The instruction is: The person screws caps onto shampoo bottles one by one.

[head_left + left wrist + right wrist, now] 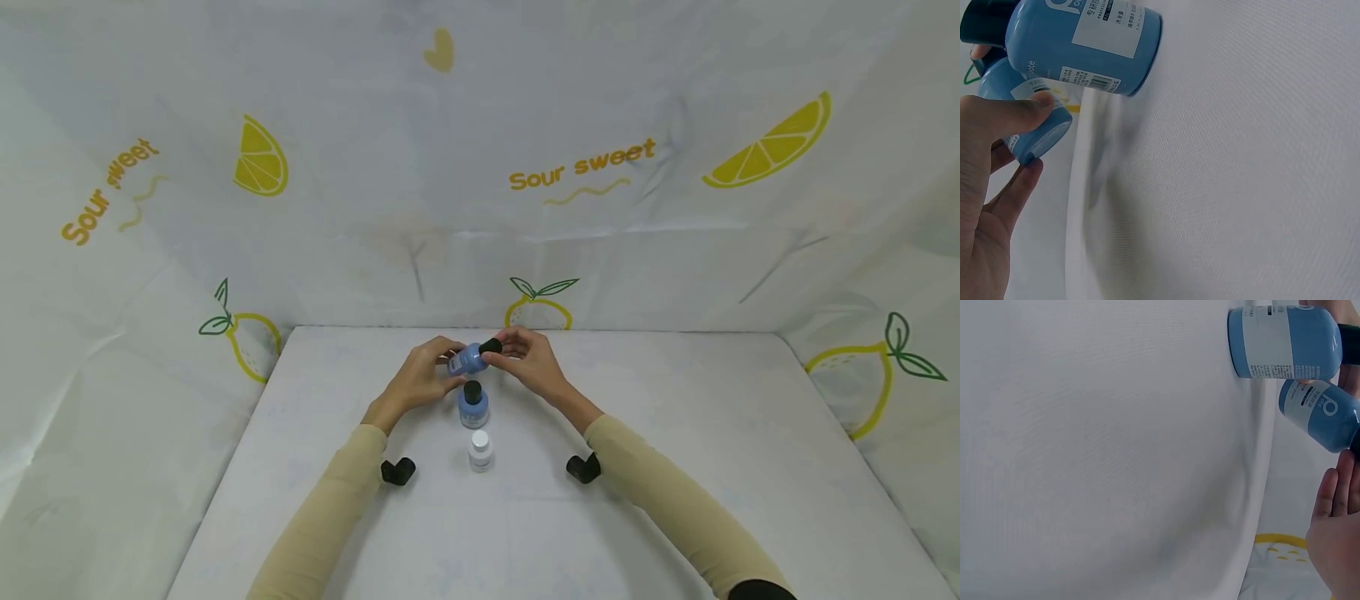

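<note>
A blue bottle with a black cap (491, 345) is held tilted above the table between both hands. My left hand (422, 377) grips its lower end, thumb on the label and fingertips at the base, as the left wrist view shows. On the cap end, my right hand (534, 363) pinches the black cap between thumb and fingers. Just below, a second blue bottle (473, 412) with a black cap stands upright on the table, close to the left thumb. In the right wrist view the held bottle (1319, 415) appears beyond the standing one (1310, 340).
Nearer than the standing blue bottle is a small white bottle (481, 456) with a white cap, upright. A white cloth covers the table (675, 433). Behind it hangs a white backdrop (360, 167) with lemon prints. Black wrist mounts (399, 472) jut inward beside both forearms.
</note>
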A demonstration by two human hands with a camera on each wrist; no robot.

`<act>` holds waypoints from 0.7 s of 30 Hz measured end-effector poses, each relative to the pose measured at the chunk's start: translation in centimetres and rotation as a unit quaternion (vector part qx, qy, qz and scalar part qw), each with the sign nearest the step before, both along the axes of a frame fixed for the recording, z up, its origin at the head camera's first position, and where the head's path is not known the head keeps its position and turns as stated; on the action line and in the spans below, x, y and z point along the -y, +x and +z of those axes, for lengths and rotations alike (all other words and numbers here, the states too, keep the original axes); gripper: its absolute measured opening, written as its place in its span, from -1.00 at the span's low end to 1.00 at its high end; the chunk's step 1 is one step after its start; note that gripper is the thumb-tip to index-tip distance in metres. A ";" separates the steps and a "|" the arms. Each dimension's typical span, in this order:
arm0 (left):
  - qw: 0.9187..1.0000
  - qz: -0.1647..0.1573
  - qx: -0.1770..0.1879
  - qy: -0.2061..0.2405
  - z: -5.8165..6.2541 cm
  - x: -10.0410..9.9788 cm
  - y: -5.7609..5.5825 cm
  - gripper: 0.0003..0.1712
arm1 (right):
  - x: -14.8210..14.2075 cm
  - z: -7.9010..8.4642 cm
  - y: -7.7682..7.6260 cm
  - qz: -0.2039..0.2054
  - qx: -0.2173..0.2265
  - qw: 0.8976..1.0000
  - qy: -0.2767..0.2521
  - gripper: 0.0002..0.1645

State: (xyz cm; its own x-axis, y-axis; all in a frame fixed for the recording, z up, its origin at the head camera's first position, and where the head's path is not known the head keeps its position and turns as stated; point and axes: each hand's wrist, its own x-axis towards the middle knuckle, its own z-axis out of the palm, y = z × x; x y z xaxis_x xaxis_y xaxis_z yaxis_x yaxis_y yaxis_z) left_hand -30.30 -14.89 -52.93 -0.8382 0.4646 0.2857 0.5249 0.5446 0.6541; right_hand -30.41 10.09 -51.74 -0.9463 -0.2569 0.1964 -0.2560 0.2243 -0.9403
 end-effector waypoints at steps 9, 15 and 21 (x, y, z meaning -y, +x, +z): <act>1.000 0.004 0.004 -0.002 -0.1 0.1 0.1 -0.40 | 0.6 -0.2 0.1 -0.030 0.016 0.999 0.005 -0.59; 1.000 0.004 0.009 -0.001 -0.1 0.2 0.1 -0.41 | 0.7 -0.3 0.1 -0.030 0.018 0.999 0.005 -0.61; 1.000 0.005 0.012 -0.003 0.0 0.3 0.0 -0.40 | 0.8 -0.2 0.1 -0.025 0.029 0.999 -0.001 -0.55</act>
